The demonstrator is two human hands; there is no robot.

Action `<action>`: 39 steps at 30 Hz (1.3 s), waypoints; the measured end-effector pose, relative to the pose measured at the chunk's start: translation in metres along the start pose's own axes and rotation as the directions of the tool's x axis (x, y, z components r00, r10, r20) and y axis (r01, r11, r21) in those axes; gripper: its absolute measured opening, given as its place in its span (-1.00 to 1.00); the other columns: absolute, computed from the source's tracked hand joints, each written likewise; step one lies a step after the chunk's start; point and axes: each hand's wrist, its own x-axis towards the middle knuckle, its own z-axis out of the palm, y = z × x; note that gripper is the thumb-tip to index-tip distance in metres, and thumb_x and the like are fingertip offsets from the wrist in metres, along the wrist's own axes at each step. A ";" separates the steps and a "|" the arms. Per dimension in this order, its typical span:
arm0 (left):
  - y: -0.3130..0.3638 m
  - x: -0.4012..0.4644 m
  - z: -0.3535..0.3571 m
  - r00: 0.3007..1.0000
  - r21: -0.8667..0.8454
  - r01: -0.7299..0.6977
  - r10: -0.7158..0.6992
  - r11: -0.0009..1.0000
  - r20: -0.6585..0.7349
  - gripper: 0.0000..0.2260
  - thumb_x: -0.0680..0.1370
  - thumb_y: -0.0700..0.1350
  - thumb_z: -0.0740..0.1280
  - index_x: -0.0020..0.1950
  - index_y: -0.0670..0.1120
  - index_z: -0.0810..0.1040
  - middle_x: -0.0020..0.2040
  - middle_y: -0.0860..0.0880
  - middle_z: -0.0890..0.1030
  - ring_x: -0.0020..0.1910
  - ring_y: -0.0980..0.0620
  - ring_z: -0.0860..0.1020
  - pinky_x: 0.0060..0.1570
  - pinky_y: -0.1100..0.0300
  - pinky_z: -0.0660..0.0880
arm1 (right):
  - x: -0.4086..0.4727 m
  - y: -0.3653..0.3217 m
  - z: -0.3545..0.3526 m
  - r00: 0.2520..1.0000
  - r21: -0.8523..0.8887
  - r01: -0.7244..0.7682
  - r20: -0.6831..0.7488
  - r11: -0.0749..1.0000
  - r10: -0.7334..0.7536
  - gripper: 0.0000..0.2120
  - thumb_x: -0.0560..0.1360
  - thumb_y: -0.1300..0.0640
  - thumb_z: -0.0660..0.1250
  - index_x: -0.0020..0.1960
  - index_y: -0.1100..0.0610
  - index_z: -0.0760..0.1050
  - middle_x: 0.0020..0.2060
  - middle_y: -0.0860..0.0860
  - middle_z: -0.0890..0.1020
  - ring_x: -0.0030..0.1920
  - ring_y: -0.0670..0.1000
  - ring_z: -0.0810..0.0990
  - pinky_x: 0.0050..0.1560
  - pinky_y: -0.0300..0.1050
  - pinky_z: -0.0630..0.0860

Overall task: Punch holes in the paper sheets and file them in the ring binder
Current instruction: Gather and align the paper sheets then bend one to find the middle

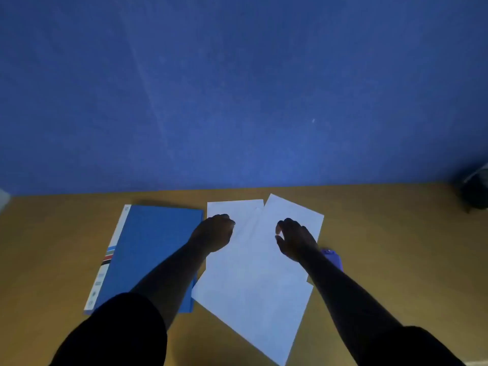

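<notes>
White paper sheets [253,281] lie fanned and skewed on the wooden table, overlapping one another. A closed blue ring binder [148,249] with a white spine lies flat to their left. My left hand [214,232] rests on the left edge of the sheets with its fingers curled under. My right hand [294,239] hovers over or touches the upper right sheet, fingers apart and holding nothing. A purple hole punch [333,257] peeks out at the right edge of the papers, mostly hidden behind my right forearm.
The wooden table [396,247] meets a blue wall [237,88] just behind the papers. A dark object [475,188] sits at the far right edge of the table. My dark sleeves fill the bottom corners.
</notes>
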 end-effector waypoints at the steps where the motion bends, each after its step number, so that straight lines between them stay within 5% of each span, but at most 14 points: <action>1: 0.000 -0.003 0.011 0.997 0.015 0.037 -0.038 0.999 0.062 -0.74 0.58 -0.14 0.12 0.05 -0.12 0.60 0.02 -0.09 0.59 0.02 -0.13 0.61 -0.06 0.01 0.59 | -0.002 0.001 0.010 0.997 0.004 -0.009 0.071 1.000 0.008 -0.80 0.56 0.02 0.23 0.14 0.06 0.46 0.13 0.02 0.53 0.15 0.08 0.52 0.14 -0.01 0.44; 9: 0.005 -0.033 0.058 0.921 -0.098 0.351 -0.324 0.931 0.215 -0.68 0.53 -0.08 0.40 0.23 -0.14 0.47 0.15 -0.11 0.51 0.17 -0.09 0.53 0.08 0.03 0.56 | -0.010 -0.006 0.062 0.971 0.031 -0.045 0.234 0.999 0.036 -0.44 0.46 -0.16 0.39 0.34 0.07 0.35 0.24 0.04 0.49 0.24 0.07 0.48 0.22 0.00 0.43; 17: 0.004 -0.039 0.076 0.720 -0.346 0.694 -0.619 0.631 0.315 -0.38 0.33 -0.09 0.59 0.27 -0.17 0.38 0.18 -0.15 0.51 0.14 -0.12 0.55 -0.07 0.13 0.56 | -0.020 -0.013 0.089 0.949 0.031 -0.164 0.278 0.986 0.149 -0.39 0.44 -0.04 0.46 0.36 0.10 0.28 0.25 0.07 0.41 0.24 0.11 0.40 0.15 0.08 0.47; 25: 0.000 -0.042 0.075 0.751 -0.356 0.661 -0.571 0.661 0.333 -0.56 0.42 -0.11 0.51 0.24 -0.11 0.46 0.19 -0.05 0.58 0.15 -0.05 0.56 -0.01 0.13 0.56 | -0.014 -0.007 0.085 0.917 0.159 -0.314 0.307 0.936 0.255 -0.55 0.44 0.10 0.44 0.28 0.11 0.39 0.14 0.09 0.57 0.12 0.12 0.58 0.03 -0.07 0.53; 32: -0.010 -0.053 0.067 0.798 -0.468 0.587 -0.569 0.660 0.199 -0.58 0.43 -0.05 0.46 0.23 -0.10 0.45 0.16 -0.10 0.54 0.15 -0.07 0.51 0.03 0.10 0.56 | -0.013 0.011 0.073 0.910 0.342 -0.391 0.281 0.854 0.304 -0.77 0.53 0.12 0.34 0.17 0.14 0.55 0.09 0.10 0.64 0.13 0.13 0.58 -0.05 -0.18 0.34; 35: -0.010 -0.056 0.063 0.768 -0.599 0.566 -0.626 0.567 0.133 -0.51 0.44 0.02 0.46 0.28 -0.15 0.40 0.19 -0.13 0.53 0.17 -0.10 0.51 0.03 0.09 0.52 | -0.015 0.014 0.066 0.905 0.418 -0.421 0.258 0.805 0.339 -0.80 0.54 0.12 0.33 0.12 0.19 0.52 -0.04 0.05 0.59 0.00 0.12 0.56 -0.10 -0.14 0.35; 39: -0.007 -0.059 0.058 0.714 -0.743 0.604 -0.608 0.287 0.346 -0.19 0.35 0.19 0.50 0.43 -0.17 0.27 0.23 -0.15 0.53 0.16 -0.13 0.55 0.07 0.03 0.56 | -0.018 0.002 0.059 0.867 0.616 -0.491 0.275 0.616 0.417 -0.88 0.55 0.13 0.32 0.02 0.17 0.51 -0.17 0.06 0.58 -0.21 0.06 0.51 -0.27 -0.14 0.39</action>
